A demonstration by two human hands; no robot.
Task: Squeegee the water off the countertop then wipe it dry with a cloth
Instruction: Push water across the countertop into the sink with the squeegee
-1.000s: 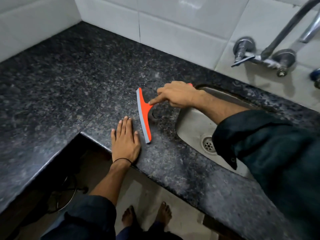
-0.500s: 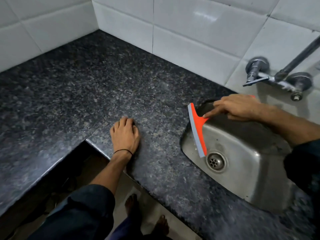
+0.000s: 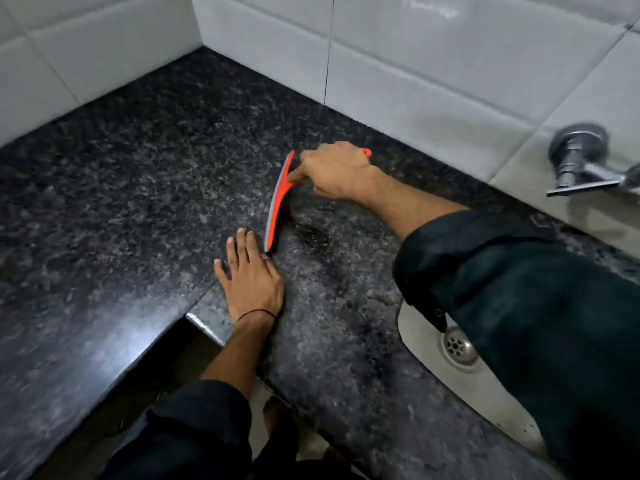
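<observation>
My right hand [image 3: 332, 171] gripped the orange squeegee [image 3: 277, 206], fingers curled round its handle and the forefinger stretched out along the back of the blade. The squeegee stood on its grey edge on the dark speckled countertop [image 3: 121, 202], well to the left of the sink [image 3: 426, 348] and farther back towards the white tiled wall [image 3: 433, 81]. My left hand [image 3: 251, 275] lay flat on the stone, also left of the sink, palm down with the fingers straight and close together, holding nothing. The near end of the blade came right up beside those fingertips; I could not tell whether it touched them. A darker, wet-looking patch [image 3: 311, 233] showed on the stone between the blade and the sink. Of the sink itself only a pale strip of the steel basin and the round drain [image 3: 459, 346] showed. My dark right sleeve [image 3: 519, 289] hid the rest, so I could not tell what lay in it. A chrome tap [image 3: 581, 161] stuck out of the wall behind the sink.
</observation>
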